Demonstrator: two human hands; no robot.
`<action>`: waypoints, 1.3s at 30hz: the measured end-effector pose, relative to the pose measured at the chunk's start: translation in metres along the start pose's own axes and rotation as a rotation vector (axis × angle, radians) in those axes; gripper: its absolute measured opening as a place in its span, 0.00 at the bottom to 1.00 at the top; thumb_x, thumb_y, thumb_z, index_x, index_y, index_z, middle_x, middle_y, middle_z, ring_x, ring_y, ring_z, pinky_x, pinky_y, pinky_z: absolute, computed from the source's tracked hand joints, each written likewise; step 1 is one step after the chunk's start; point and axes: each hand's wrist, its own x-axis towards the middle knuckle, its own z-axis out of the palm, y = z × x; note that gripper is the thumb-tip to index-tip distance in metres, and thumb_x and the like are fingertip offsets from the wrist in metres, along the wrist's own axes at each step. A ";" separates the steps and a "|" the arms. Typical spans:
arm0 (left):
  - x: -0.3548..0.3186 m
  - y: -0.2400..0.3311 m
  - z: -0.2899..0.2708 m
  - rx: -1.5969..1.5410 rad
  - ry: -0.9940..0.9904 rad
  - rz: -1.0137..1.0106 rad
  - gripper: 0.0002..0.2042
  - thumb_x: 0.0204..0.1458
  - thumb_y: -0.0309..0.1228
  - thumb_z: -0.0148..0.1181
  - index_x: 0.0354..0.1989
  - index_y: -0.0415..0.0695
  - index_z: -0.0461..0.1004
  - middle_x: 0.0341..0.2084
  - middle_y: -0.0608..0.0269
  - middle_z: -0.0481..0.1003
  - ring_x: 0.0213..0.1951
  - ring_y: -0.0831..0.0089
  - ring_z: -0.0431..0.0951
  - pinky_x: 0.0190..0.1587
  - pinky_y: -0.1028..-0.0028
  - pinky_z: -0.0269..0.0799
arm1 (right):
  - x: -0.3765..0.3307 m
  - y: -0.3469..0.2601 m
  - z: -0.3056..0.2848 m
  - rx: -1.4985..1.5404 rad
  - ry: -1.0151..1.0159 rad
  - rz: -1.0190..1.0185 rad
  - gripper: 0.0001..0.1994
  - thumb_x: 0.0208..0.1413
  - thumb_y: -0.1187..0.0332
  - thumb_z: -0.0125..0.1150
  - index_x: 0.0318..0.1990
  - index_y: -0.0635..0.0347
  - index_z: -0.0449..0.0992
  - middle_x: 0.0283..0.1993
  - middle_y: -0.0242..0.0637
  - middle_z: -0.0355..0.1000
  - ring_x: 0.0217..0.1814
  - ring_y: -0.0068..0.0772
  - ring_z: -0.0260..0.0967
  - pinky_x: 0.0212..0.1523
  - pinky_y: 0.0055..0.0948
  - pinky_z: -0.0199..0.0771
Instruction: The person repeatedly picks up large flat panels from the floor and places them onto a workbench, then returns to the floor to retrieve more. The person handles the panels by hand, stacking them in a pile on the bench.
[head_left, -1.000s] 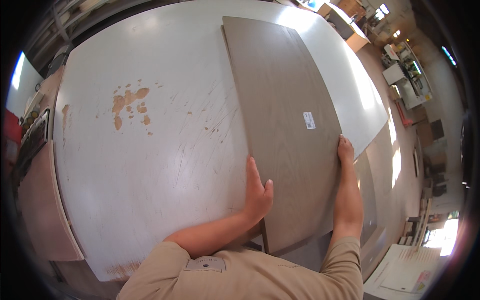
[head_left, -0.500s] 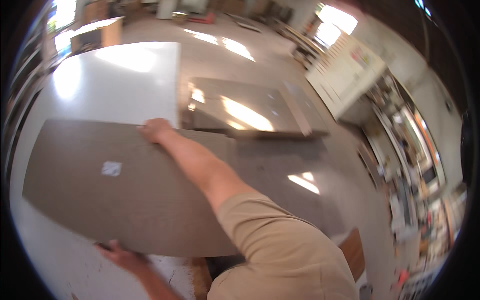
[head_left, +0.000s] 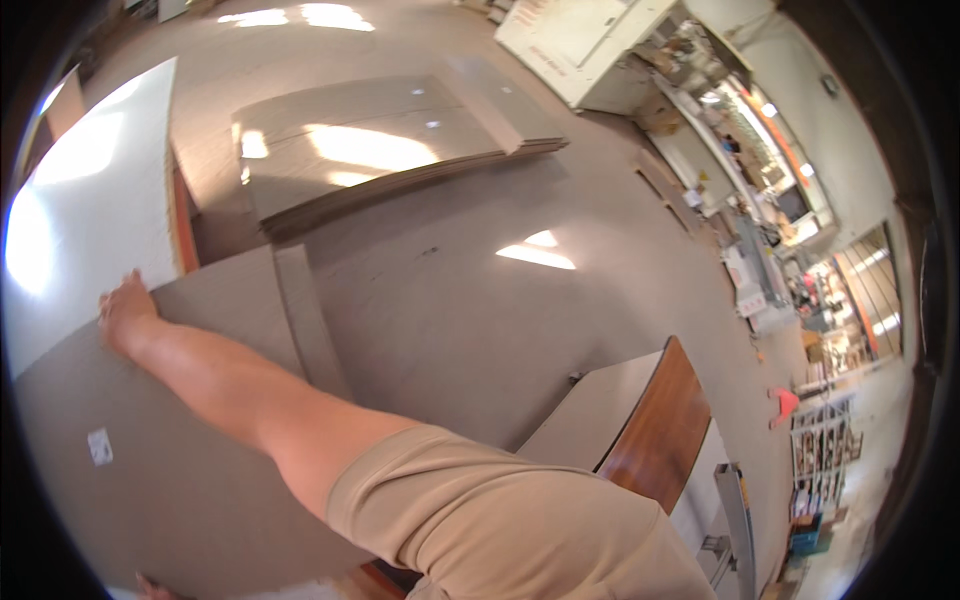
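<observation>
A large grey-brown wood panel (head_left: 200, 480) with a small white label (head_left: 100, 447) lies flat at the left. My right arm reaches across it, and my right hand (head_left: 128, 312) is closed over its far edge, fingers curled over the rim. Of my left hand (head_left: 155, 588), only fingertips show at the panel's near edge, at the bottom of the view; the rest is hidden. Past the far edge, a glossy white tabletop (head_left: 110, 200) stretches away under the panel. A narrow strip of similar board (head_left: 312, 325) shows along the panel's right edge.
A low stack of brown panels (head_left: 370, 140) lies on the floor ahead. At my right stands a table with a brown wood-grained piece (head_left: 660, 430) and a metal rail (head_left: 737, 525). A white cabinet (head_left: 575, 45) and cluttered shelving (head_left: 825, 450) line the right side.
My view has swung to the right, so the panel and both hands sit further left. The left hand has slipped mostly out of sight. My right hand stays on the panel's far edge.
</observation>
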 end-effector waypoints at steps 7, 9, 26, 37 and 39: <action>-0.120 0.135 0.092 -0.345 -0.225 -0.279 0.17 0.61 0.38 0.48 0.53 0.40 0.69 0.29 0.66 0.72 0.33 0.76 0.70 0.37 0.71 0.69 | -0.120 0.133 -0.014 -0.130 0.503 -0.253 0.19 0.52 0.66 0.50 0.53 0.57 0.70 0.48 0.48 0.70 0.52 0.49 0.65 0.56 0.46 0.63; -0.158 0.158 0.056 -0.550 -0.099 -0.151 0.19 0.62 0.41 0.48 0.54 0.41 0.69 0.37 0.68 0.73 0.39 0.78 0.71 0.44 0.75 0.68 | -0.101 0.151 -0.019 -0.191 0.720 -0.485 0.18 0.50 0.65 0.54 0.50 0.58 0.70 0.42 0.47 0.70 0.41 0.47 0.69 0.41 0.46 0.70; -0.594 0.138 -0.315 -0.780 1.245 -0.546 0.11 0.61 0.34 0.48 0.45 0.41 0.68 0.37 0.55 0.75 0.40 0.66 0.78 0.41 0.70 0.76 | -0.098 -0.069 0.073 -0.593 0.574 -0.805 0.20 0.59 0.70 0.43 0.60 0.55 0.62 0.63 0.42 0.62 0.64 0.42 0.62 0.61 0.41 0.66; -0.544 0.075 -0.359 -1.230 1.350 -0.343 0.21 0.60 0.44 0.50 0.50 0.39 0.61 0.46 0.50 0.71 0.51 0.59 0.73 0.54 0.63 0.68 | -0.415 -0.250 0.130 0.092 -0.073 -1.352 0.20 0.57 0.71 0.50 0.57 0.64 0.65 0.64 0.51 0.59 0.68 0.53 0.53 0.67 0.43 0.52; -0.533 0.071 -0.360 -1.258 1.388 -0.281 0.23 0.59 0.46 0.51 0.52 0.39 0.60 0.47 0.51 0.71 0.52 0.61 0.72 0.55 0.63 0.67 | -0.429 -0.252 0.128 0.292 -0.056 -1.232 0.19 0.58 0.70 0.48 0.57 0.64 0.66 0.64 0.53 0.59 0.67 0.55 0.53 0.66 0.44 0.53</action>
